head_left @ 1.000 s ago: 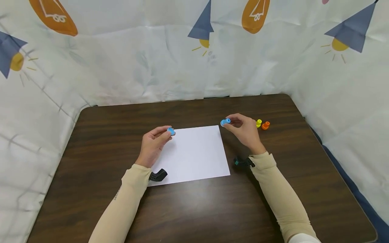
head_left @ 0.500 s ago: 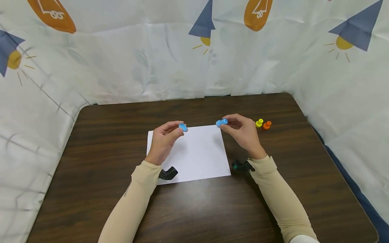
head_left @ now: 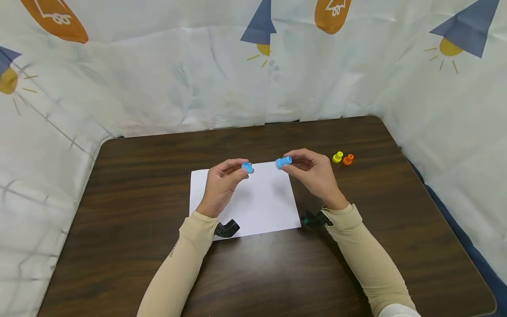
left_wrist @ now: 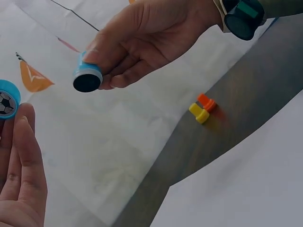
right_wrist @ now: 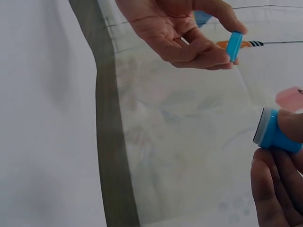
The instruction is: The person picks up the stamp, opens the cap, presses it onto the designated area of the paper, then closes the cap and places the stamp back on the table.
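My left hand (head_left: 222,187) pinches a small round blue cap (head_left: 247,167) between thumb and fingers. A soccer-ball picture shows on the cap (left_wrist: 6,101) in the left wrist view. To its right, my right hand (head_left: 314,174) holds a blue toy stamp (head_left: 283,162) by its narrow handle. The stamp's dark round face, ringed in pale plastic, shows in the left wrist view. Cap and stamp are a short gap apart, both held above the far part of a blank white sheet of paper (head_left: 265,202).
Beyond the right hand, a yellow stamp (head_left: 337,157) and an orange stamp (head_left: 348,160) stand side by side on the dark wooden table (head_left: 119,198). A white patterned curtain (head_left: 158,79) hangs behind the table and along its sides.
My left hand has moved right with the cap, uncovering the paper's left corner. My right hand has shifted slightly left with the stamp, so the gap between them has narrowed.
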`<state>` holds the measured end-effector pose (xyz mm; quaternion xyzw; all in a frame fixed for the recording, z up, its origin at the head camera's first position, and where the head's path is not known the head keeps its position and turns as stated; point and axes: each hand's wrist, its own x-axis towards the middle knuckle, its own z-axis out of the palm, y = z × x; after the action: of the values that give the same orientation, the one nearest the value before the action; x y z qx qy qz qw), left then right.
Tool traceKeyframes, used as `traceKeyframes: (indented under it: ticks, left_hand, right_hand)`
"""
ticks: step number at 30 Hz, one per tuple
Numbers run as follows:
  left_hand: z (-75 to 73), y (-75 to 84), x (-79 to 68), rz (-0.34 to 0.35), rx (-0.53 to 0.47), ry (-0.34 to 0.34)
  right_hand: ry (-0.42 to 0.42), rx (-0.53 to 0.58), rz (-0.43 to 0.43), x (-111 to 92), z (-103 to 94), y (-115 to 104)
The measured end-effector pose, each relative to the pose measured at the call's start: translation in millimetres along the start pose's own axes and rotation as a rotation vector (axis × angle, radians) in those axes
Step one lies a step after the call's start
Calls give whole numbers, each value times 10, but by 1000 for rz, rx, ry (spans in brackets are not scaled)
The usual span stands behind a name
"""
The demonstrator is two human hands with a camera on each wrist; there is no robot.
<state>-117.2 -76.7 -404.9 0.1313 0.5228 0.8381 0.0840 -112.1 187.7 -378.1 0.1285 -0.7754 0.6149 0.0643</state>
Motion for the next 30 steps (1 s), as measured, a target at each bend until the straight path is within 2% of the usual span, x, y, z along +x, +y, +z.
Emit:
traceKeyframes:
  ticks: [6, 17, 25, 30]
  left_hand:
    - [14, -48, -28, -16, 10, -2]
    - [61, -132, -53, -59, 32, -50]
    - [122, -145, -67, -103, 119, -38]
    - [129, -170, -71, -105, 136, -31]
  right_hand:
    - [-46, 28, -16, -19, 36, -60]
    - [-85, 98, -20, -72, 101, -89]
    - [-131, 113, -46, -92, 167, -96]
    - [-148, 106, -49, -117, 205, -89]
